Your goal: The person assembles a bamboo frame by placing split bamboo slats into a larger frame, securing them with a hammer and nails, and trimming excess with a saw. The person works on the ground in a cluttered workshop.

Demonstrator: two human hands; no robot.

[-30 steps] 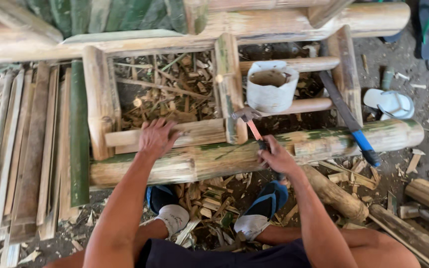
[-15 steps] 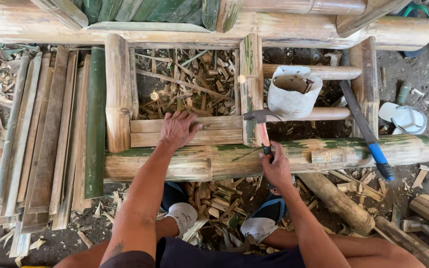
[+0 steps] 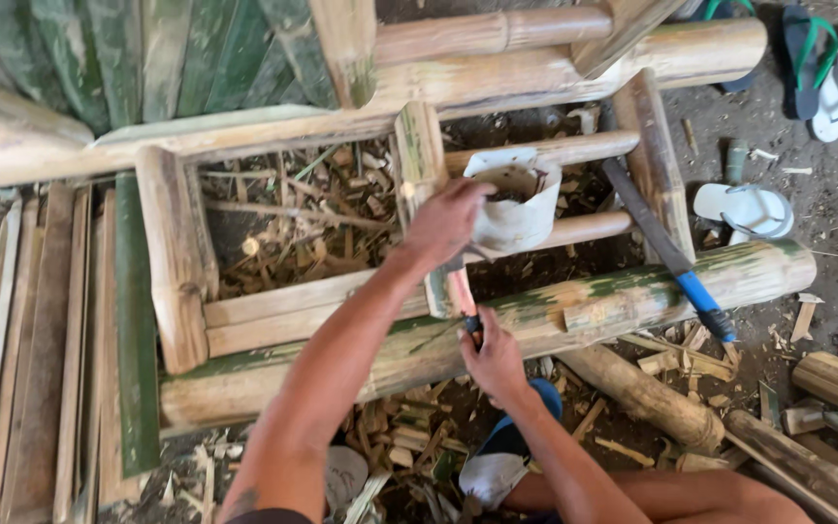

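The left hand (image 3: 445, 221) reaches to the white cup (image 3: 514, 199) hung on the bamboo frame (image 3: 178, 254), its fingers curled at the rim, while the right hand (image 3: 493, 357) grips a hammer handle (image 3: 460, 291) closed-fisted, keeping it against the green pole (image 3: 632, 291).

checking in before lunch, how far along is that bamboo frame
Done: the bamboo frame has its poles and crosspieces joined. In hand: the left hand reaches toward the white container on the rails, while the right hand grips a small tool against the front pole. Left: a stack of slats lies loose beside it.
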